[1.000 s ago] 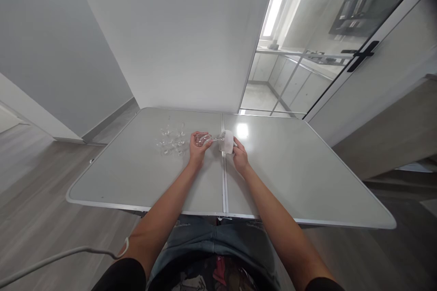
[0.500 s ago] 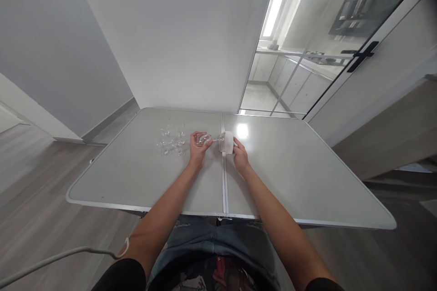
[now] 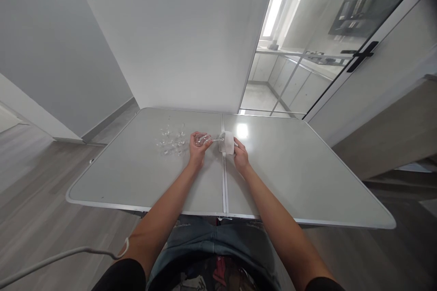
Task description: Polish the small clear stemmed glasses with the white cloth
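Note:
A clear stemmed glass (image 3: 204, 138) lies sideways in my left hand (image 3: 197, 149), its bowl in the curled fingers and its stem pointing right. At the foot end of the stem, my right hand (image 3: 241, 154) grips a white cloth (image 3: 229, 142); whether it is fabric or paper I cannot tell. The cloth lies against the glass's round foot and partly hides it. Both hands are just above the table, near its middle seam. Left of my left hand stands a cluster of several clear glasses (image 3: 171, 142), hard to separate from one another.
The pale table (image 3: 290, 177) has a metal edge and a seam (image 3: 225, 191) across its middle. A white wall (image 3: 177, 54) rises behind it. At the right is a glass door with a black handle (image 3: 362, 56). A white cable (image 3: 82, 250) runs by my left arm.
My right hand and the white cloth have shifted very slightly at the glass's foot. The left hand keeps its grip, and the cluster of glasses has stayed put.

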Tool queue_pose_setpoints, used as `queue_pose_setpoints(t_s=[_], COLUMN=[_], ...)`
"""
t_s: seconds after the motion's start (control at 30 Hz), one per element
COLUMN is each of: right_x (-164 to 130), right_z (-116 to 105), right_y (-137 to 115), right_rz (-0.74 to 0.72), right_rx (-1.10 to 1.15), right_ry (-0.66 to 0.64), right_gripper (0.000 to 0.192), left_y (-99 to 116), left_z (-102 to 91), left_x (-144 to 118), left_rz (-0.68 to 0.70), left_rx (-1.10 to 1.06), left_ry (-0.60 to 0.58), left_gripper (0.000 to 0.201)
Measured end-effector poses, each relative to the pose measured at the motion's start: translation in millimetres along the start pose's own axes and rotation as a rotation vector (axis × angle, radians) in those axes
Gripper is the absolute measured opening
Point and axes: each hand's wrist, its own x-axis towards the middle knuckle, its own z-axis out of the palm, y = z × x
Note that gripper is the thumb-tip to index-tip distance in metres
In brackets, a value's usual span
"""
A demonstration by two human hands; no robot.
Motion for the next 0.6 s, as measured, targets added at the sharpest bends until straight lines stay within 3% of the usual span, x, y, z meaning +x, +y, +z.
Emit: queue_pose_setpoints(t_s=[0.17, 0.4, 0.6], right_x=[0.0, -2.5, -3.3], right_z=[0.7, 1.9, 1.9], right_y=[-0.2, -7.3, -7.5], right_rz=[-0.024, -0.03, -0.011], right_rx=[0.0, -0.026, -0.067], right_ry=[-0.1, -0.019, -0.008], right_gripper=[0.052, 0.05, 0.049], left_y=[-2.1, -2.9, -1.6], left_z=[-3.2, -0.9, -4.0], left_x=[4.5, -0.2, 3.2], left_rz=[0.057, 0.019, 0.103], left_rx=[-0.001, 0.044, 0.064], left_ry=[0.09, -0.006, 0.09], left_gripper=[0.059, 0.062, 0.061])
